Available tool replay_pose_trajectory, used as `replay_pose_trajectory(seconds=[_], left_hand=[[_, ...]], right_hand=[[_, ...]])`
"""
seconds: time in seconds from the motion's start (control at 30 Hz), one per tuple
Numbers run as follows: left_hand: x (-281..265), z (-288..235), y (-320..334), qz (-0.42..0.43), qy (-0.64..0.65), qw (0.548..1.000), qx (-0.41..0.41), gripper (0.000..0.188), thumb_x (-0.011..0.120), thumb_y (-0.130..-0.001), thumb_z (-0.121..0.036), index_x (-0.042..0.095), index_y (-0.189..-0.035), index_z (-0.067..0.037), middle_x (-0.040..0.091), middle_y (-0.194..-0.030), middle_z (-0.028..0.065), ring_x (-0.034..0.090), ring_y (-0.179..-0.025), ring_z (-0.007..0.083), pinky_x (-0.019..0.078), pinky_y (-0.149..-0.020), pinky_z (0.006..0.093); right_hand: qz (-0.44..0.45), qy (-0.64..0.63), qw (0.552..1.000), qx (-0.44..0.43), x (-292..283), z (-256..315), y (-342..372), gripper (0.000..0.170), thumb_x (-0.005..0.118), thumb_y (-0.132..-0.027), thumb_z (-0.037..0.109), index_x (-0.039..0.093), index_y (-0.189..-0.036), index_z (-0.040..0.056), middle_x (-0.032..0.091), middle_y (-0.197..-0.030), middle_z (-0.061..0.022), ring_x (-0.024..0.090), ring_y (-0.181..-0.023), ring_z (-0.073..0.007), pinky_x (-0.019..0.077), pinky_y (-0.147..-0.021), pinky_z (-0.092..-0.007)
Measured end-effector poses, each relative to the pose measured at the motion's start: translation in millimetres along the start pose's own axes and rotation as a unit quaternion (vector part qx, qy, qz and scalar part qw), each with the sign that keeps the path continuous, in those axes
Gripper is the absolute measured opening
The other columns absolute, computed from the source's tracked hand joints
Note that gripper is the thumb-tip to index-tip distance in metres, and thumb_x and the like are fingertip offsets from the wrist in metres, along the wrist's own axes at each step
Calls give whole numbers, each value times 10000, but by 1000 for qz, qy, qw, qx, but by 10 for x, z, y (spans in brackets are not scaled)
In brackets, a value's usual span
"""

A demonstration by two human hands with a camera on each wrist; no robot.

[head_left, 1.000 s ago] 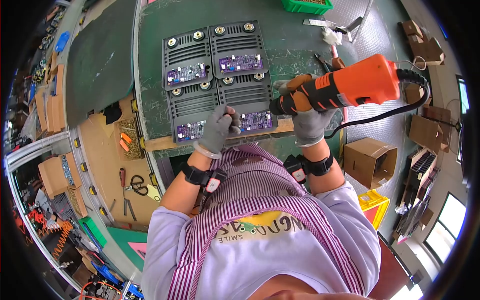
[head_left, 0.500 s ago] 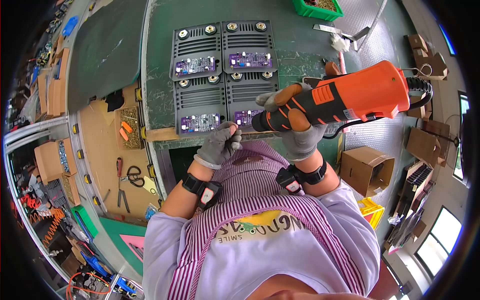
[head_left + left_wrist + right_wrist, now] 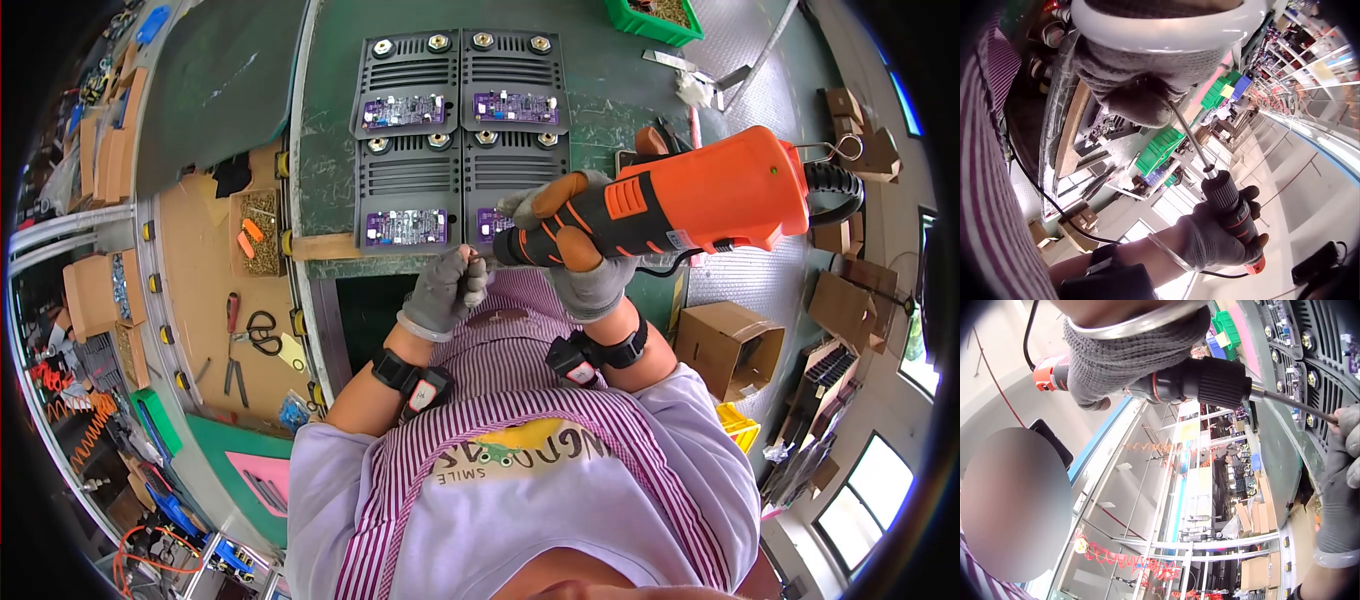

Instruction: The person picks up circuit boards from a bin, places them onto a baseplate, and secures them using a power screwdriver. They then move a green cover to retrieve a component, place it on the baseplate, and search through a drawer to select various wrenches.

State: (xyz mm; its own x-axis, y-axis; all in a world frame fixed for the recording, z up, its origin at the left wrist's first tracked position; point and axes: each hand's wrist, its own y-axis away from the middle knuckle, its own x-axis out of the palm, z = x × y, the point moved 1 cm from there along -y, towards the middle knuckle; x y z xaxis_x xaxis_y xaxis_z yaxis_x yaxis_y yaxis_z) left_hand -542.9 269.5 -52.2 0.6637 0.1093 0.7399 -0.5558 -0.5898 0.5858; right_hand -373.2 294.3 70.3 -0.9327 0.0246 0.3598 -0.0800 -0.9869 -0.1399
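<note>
My gloved right hand (image 3: 595, 285) grips an orange and black electric screwdriver (image 3: 700, 195) by its dark front section, held slanted near the table's front edge. From its chuck a long thin bit (image 3: 1291, 405) runs to my gloved left hand (image 3: 440, 295), whose thumb and fingers pinch around its tip. Whether a screw sits between those fingertips I cannot tell. Beyond the hands lie dark slotted panels (image 3: 410, 178) in two rows, each bearing brass nuts (image 3: 438, 42) and a purple circuit board (image 3: 405, 226). The screwdriver's nose and right hand partly cover the lower right board (image 3: 488, 222).
A green bin (image 3: 655, 22) of small parts stands at the table's far right. Left of the table, a lower surface holds a box of screws (image 3: 262, 255), scissors (image 3: 262, 335) and a red-handled screwdriver (image 3: 233, 310). A cardboard box (image 3: 730, 345) stands at right; the screwdriver's cord (image 3: 835, 190) trails nearby.
My left hand has come off the lower boards to the bit's tip. The electric screwdriver has moved left and towards me to meet it. The panels have shifted right and up in the head view.
</note>
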Motion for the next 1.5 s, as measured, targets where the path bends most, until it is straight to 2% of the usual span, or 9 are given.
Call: replay_pose_trajectory(seconds=[0.37,0.5,0.67,0.8,0.9,1.0,1.1,1.3,1.5], left_hand=[[60,28,38,1,45,999,-7,202,480,-878,-259,420,-795,-85,317,-604,-3,289,-481,87,256,-383,190],[73,30,51,-13,54,998,4,233,480,-887,-288,429,-794,-81,336,-608,-3,306,-484,89,263,-387,189],[87,38,70,-41,-25,998,31,258,488,-885,-315,450,-818,-69,366,-612,1,338,-489,89,268,-387,187],[74,-18,100,-38,-136,989,32,266,498,-881,-322,468,-856,-59,395,-612,10,358,-492,92,286,-402,197],[-44,-84,95,-45,-128,991,-23,208,488,-880,-241,471,-908,-35,430,-658,21,391,-522,103,343,-450,207],[-201,34,89,-86,-149,985,29,154,450,-871,-139,467,-968,-20,483,-746,46,461,-591,118,423,-535,216],[-271,77,136,-41,-90,994,42,160,416,-858,-74,462,-1003,-22,528,-859,85,527,-687,132,472,-608,225],[-207,-21,218,-69,-67,995,19,132,445,-873,-111,478,-981,-44,582,-865,99,570,-687,142,482,-581,233],[-181,-69,256,-29,-64,998,-5,141,476,-892,-183,514,-889,-47,585,-799,74,563,-659,130,473,-563,229]], right_hand=[[-4,-26,998,-53,38,-16,27,430,671,-749,343,502,-961,10,548,-820,-91,590,-757,-244,477,-779,-504],[39,-31,997,-56,-5,-9,7,451,671,-746,351,501,-983,7,547,-812,-85,590,-755,-246,479,-774,-506],[33,-28,998,-48,21,33,3,446,671,-744,350,507,-977,7,547,-813,-80,590,-753,-254,484,-758,-503],[47,-4,998,-47,-28,-62,21,374,655,-756,283,511,-951,-2,567,-825,-102,595,-782,-258,489,-768,-470],[18,62,998,-13,-29,-134,32,266,617,-759,182,523,-913,-14,586,-819,-123,605,-797,-262,496,-775,-438],[5,150,988,-31,-30,-200,-34,164,578,-730,61,531,-862,-23,597,-804,-133,616,-795,-266,507,-769,-405],[-22,174,984,-27,0,-293,-53,174,555,-662,-45,531,-833,-26,599,-796,-123,625,-773,-259,519,-751,-366],[2,225,972,-60,84,-297,-65,162,570,-640,-44,536,-797,-20,596,-784,-107,625,-733,-212,525,-692,-323],[-11,212,977,4,156,-280,-66,163,638,-597,-7,533,-717,28,572,-713,-53,574,-664,-160,475,-642,-276]])
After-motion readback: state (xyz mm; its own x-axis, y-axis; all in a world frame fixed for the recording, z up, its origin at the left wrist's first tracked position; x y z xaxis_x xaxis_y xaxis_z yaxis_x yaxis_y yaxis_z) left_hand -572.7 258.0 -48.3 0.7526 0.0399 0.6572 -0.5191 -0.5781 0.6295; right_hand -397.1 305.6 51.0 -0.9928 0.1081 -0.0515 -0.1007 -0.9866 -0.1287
